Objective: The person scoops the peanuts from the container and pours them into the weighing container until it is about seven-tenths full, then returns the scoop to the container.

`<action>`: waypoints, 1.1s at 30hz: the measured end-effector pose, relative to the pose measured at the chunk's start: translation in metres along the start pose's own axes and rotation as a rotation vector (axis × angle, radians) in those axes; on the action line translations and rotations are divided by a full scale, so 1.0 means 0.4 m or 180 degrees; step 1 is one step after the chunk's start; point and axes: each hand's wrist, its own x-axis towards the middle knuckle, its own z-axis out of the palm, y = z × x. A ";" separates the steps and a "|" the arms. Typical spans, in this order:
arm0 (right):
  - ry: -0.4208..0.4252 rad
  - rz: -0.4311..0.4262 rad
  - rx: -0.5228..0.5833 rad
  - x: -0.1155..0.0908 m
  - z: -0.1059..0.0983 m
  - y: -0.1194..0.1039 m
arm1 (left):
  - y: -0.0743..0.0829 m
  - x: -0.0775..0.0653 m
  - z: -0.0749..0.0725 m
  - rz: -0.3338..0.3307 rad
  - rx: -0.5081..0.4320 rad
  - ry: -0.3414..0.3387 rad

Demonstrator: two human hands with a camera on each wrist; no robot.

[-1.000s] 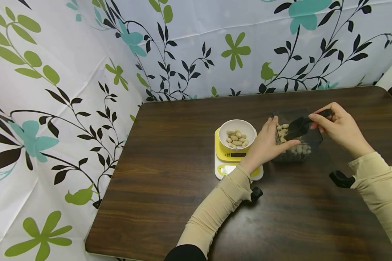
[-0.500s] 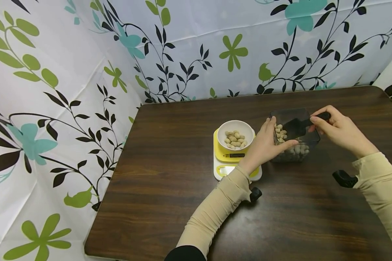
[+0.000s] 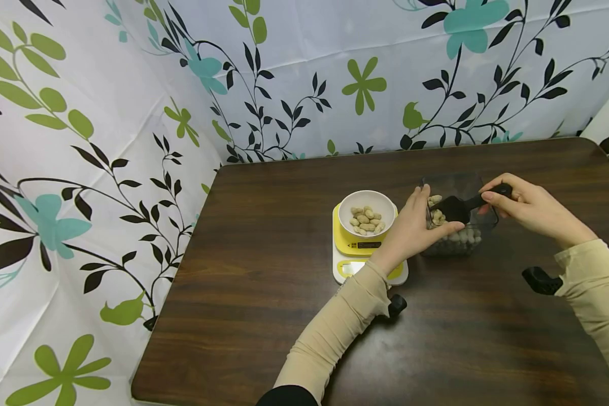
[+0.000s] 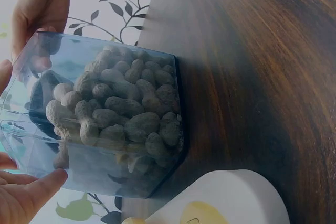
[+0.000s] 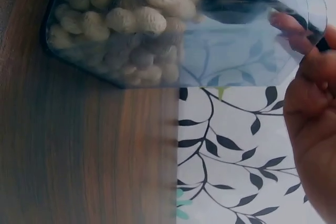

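A clear plastic container [image 3: 489,226] of unshelled peanuts [image 4: 126,106] stands on the table's right half. My left hand [image 3: 411,228] holds its left near corner, thumb along the near side and fingers along the left side. My right hand [image 3: 533,210] pinches the handle of a black scoop [image 3: 454,210] over the container's right rim. The scoop's blade is inside, among the peanuts, and tilts down to the left. In the right wrist view the blade shows blurred through the wall. How many peanuts it carries, I cannot tell.
Left of the container, a white bowl [image 3: 346,213] with several peanuts [image 3: 367,221] sits on a yellow and white kitchen scale [image 3: 349,243]. My left forearm partly covers the scale. The dark wooden table [image 3: 254,254] meets a patterned curtain [image 3: 294,67] at the back and left.
The scoop's blade has swung and dipped lower and nearer among the peanuts, with my right hand shifting slightly. My left hand stays on the container.
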 end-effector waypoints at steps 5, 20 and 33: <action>0.0087 0.0147 0.0077 0.009 0.011 -0.008 | -0.003 -0.001 0.002 0.0013 0.0026 0.0007; 0.0244 0.0139 0.0815 0.013 0.037 0.005 | -0.002 -0.002 0.007 0.0007 0.0020 -0.0004; -0.0177 -0.0299 0.0870 0.004 0.018 0.013 | -0.002 -0.001 0.006 0.0065 0.0057 0.0063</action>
